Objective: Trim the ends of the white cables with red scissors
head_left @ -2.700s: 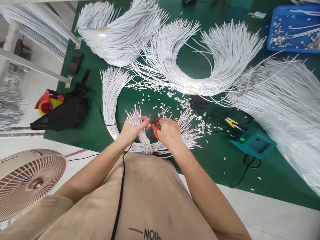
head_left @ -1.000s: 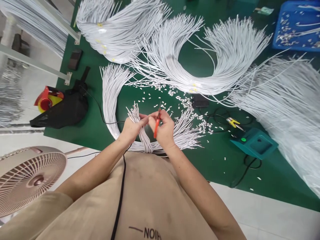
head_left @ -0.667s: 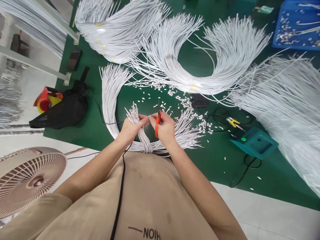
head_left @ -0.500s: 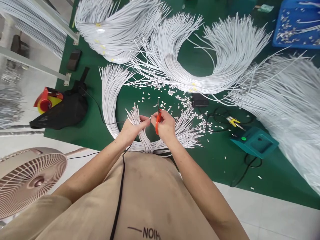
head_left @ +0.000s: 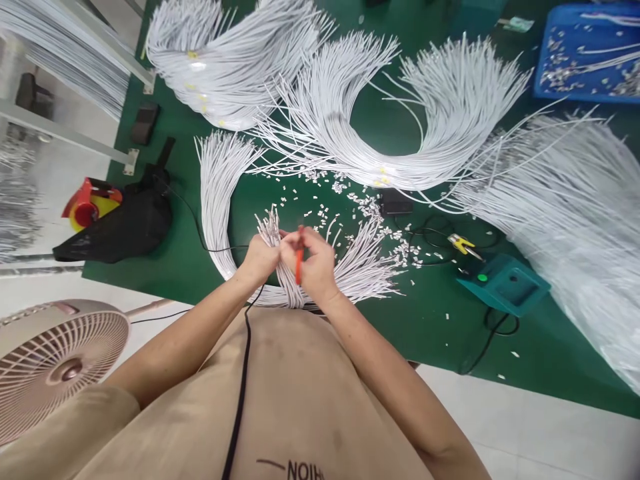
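Note:
My left hand is closed round a bunch of white wires, whose ends stick up above the fingers. Close against it, my right hand grips a pair of scissors by the orange handle; the blades are mostly hidden. Its thumb and fingertips meet the left hand at the bunch, and whether they also pinch a wire there I cannot make out. Below both hands curves a larger bundle of white wires, fanning out on the right. Small white cut pieces lie scattered beyond the hands.
Large white wire bundles lie across the back of the green table. On the right are a teal device and yellow-handled pliers. A blue tray sits far right. A black bag and a fan are left.
My right hand has moved left with the scissors, up against my left hand. The scissors have turned, and their blades show less. My left hand stays on the wires.

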`<state>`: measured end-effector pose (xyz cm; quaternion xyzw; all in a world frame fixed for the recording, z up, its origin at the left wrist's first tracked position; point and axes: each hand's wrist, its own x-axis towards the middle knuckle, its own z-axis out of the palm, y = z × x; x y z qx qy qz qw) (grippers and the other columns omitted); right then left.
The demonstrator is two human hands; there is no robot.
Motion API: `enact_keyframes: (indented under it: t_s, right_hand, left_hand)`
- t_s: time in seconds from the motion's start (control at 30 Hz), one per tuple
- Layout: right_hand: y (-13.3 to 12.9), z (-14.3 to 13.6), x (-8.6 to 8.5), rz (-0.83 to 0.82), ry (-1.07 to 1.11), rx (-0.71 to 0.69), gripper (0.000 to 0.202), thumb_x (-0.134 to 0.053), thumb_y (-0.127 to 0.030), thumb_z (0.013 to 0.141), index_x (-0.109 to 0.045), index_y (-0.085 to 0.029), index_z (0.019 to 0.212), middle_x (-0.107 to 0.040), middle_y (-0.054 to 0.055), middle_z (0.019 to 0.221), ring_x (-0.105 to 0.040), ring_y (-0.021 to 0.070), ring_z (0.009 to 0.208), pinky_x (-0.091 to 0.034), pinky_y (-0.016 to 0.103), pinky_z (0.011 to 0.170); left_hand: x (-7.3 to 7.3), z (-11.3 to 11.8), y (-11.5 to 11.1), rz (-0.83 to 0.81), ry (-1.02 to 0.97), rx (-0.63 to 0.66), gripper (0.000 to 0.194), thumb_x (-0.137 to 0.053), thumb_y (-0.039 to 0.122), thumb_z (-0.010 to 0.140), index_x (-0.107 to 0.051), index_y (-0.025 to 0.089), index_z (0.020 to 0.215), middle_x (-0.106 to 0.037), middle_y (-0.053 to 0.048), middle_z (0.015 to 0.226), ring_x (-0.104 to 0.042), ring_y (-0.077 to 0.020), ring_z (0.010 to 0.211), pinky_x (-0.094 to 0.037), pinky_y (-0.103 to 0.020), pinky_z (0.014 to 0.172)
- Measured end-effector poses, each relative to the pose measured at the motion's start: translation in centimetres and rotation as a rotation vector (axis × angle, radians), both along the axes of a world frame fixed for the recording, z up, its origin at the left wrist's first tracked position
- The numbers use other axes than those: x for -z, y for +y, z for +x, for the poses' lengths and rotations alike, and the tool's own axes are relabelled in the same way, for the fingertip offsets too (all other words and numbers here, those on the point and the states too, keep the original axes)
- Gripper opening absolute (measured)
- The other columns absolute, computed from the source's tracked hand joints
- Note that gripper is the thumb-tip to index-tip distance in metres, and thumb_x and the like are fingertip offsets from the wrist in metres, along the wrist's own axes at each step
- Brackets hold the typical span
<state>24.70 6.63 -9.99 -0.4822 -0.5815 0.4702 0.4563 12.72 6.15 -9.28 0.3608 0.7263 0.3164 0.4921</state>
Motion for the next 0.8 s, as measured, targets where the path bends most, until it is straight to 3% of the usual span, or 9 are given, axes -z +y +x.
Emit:
enact_keyframes:
  t_s: [0.07,0.13,0.23,0.37,0.53,0.8]
  right_hand:
    - [0.6,0.7,0.1,-0.138,0.026,0.161,0.017,-0.047,-0.031,0.079,-0.052,-0.019,0.069,-0.052,-0.001,0.067,-0.049,0.0117,0.065,-0.040,0.025,0.064]
    - [1.4,1.7,0.7,-0.223,-0.033,0.199,0.022,-0.047,-0.036,0.080,-0.053,-0.018,0.070,-0.053,-0.002,0.066,-0.048,0.0110,0.062,-0.039,0.024,0.062]
    - [1.8,2.9,1.7,-0.219,-0.268,-0.011,0.021,-0.052,-0.035,0.077,-0.055,-0.018,0.065,-0.055,-0.001,0.064,-0.048,0.0116,0.060,-0.036,0.023,0.058]
    - [0.9,3.5,2.1,-0.064,-0.612,-0.237,0.013,-0.053,-0.028,0.076,-0.060,-0.018,0.071,-0.059,0.003,0.072,-0.052,0.0152,0.071,-0.034,0.025,0.060]
    - [0.4,4.4,1.9,-0.065,-0.826,-0.281,0.020,-0.050,-0.034,0.080,-0.063,-0.020,0.077,-0.061,0.004,0.075,-0.054,0.0170,0.074,-0.033,0.026,0.060]
    - [0.4,5.3,1.1,0.027,-0.876,-0.293,0.025,-0.050,-0.035,0.080,-0.062,-0.018,0.067,-0.060,0.005,0.071,-0.053,0.0165,0.068,-0.031,0.027,0.058]
  left_hand:
    - [0.1,-0.2,-0.2,0.000,-0.087,-0.007,0.025,-0.069,0.034,0.062,-0.065,0.013,0.077,-0.063,-0.002,0.065,-0.055,-0.0145,0.064,-0.039,-0.025,0.061]
    - [0.1,-0.5,-0.5,-0.016,-0.214,-0.038,0.030,-0.069,0.035,0.064,-0.063,0.014,0.085,-0.063,-0.002,0.066,-0.054,-0.0127,0.062,-0.039,-0.025,0.061]
    - [-0.1,-0.7,-0.7,-0.010,-0.352,-0.069,0.031,-0.070,0.033,0.064,-0.059,0.014,0.087,-0.062,-0.001,0.066,-0.053,-0.0112,0.062,-0.038,-0.024,0.062]
    - [-0.4,-0.6,-0.7,0.022,-0.394,-0.028,0.026,-0.069,0.032,0.067,-0.057,0.014,0.081,-0.060,0.000,0.065,-0.052,-0.0109,0.062,-0.038,-0.025,0.063]
    - [-0.7,-0.5,-0.7,0.007,-0.413,0.009,0.021,-0.067,0.031,0.070,-0.058,0.014,0.079,-0.058,0.001,0.062,-0.051,-0.0102,0.061,-0.037,-0.024,0.062]
    - [-1.3,-0.3,-0.9,0.018,-0.402,0.017,0.020,-0.068,0.031,0.068,-0.059,0.014,0.076,-0.056,0.001,0.061,-0.049,-0.0101,0.061,-0.036,-0.025,0.063]
